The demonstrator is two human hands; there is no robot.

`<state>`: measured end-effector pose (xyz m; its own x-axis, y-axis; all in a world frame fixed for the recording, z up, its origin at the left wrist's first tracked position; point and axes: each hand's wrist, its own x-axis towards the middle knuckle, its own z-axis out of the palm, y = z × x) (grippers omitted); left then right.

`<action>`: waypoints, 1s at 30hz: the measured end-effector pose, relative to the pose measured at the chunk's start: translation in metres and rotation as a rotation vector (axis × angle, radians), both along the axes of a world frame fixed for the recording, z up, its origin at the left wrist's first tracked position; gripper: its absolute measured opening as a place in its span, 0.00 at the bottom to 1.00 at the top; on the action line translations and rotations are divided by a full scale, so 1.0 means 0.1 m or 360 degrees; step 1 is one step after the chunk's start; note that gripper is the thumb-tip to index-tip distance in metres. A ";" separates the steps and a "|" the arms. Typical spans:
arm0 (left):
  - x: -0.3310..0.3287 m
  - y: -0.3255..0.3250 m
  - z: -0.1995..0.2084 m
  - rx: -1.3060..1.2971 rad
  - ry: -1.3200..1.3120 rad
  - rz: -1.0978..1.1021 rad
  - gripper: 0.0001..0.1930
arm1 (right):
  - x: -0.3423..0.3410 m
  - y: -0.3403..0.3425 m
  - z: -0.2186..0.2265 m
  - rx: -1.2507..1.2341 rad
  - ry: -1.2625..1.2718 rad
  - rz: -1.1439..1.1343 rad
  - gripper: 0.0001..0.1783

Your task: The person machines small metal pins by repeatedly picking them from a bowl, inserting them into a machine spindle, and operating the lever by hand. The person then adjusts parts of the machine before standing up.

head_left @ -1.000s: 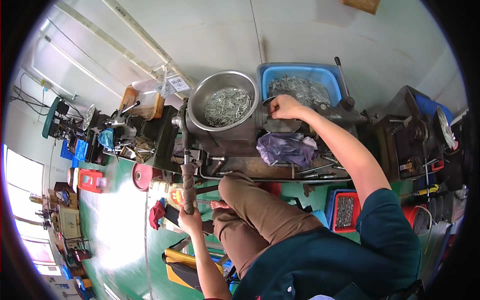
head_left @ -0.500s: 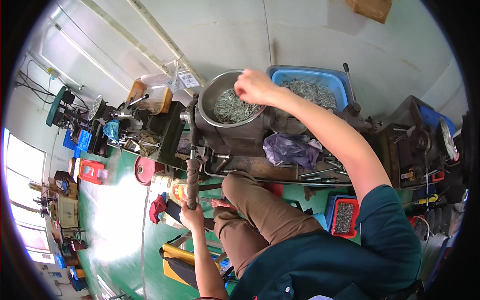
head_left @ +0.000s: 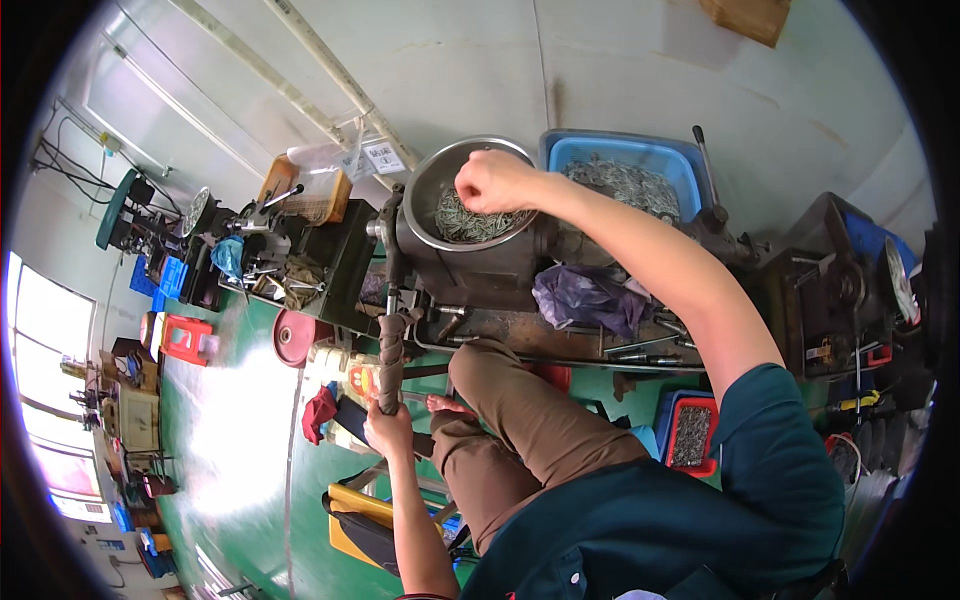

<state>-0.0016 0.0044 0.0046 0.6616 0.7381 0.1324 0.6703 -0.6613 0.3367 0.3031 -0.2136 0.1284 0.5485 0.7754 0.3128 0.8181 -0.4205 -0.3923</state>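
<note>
My left hand (head_left: pixel 388 430) is closed round the lower end of a long lever (head_left: pixel 391 365), whose grip is wrapped in brown cloth. Over a round steel bowl (head_left: pixel 412 228) at the top of the machine, my right hand (head_left: pixel 490 183) is curled with its fingers pointing down. Thin metal pins (head_left: pixel 465 222), looking like nails or rivets, lie in the bowl under the hand. Its fingertips are partly hidden, so I cannot see what they pinch. Right of the bowl stands a blue plastic basin (head_left: pixel 692 185) with more such metal pieces.
A crumpled purple cloth (head_left: pixel 590 298) and several metal rods (head_left: pixel 645 358) lie on the machine's tray. On the floor at the right sits a red bin (head_left: pixel 712 440) of small parts. Another machine (head_left: pixel 840 285) stands at the right, and a yellow stool (head_left: pixel 350 535) is at the lower left.
My right hand has moved a little left and lower, from the bowl's right rim to above the pins. My left hand stays on the lever. The whole view has shifted slightly.
</note>
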 end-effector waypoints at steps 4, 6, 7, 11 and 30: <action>-0.01 0.01 -0.04 0.0023 -0.0031 -0.0011 0.13 | 0.02 -0.47 0.20 0.0473 0.0292 -0.0421 0.07; -0.04 0.04 -0.04 0.0043 -0.0081 -0.0020 0.12 | 0.09 -0.78 0.13 0.0558 0.0409 -0.0581 0.08; -0.04 0.05 -0.04 0.0051 -0.0084 -0.0028 0.12 | 0.13 -0.94 0.05 0.0506 0.0478 -0.0643 0.09; 0.00 0.01 0.00 -0.0038 -0.0099 -0.0056 0.13 | 0.07 -1.23 -0.56 0.0448 0.0851 -0.0723 0.10; -0.02 -0.02 0.04 -0.0073 -0.0102 -0.0087 0.13 | -0.17 -1.14 -1.06 0.0385 0.0917 -0.0760 0.09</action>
<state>-0.0034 0.0020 0.0086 0.6921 0.7075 0.1428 0.6099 -0.6791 0.4084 0.2861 -0.3273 0.0223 0.9324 0.3614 0.0076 0.2099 -0.5243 -0.8252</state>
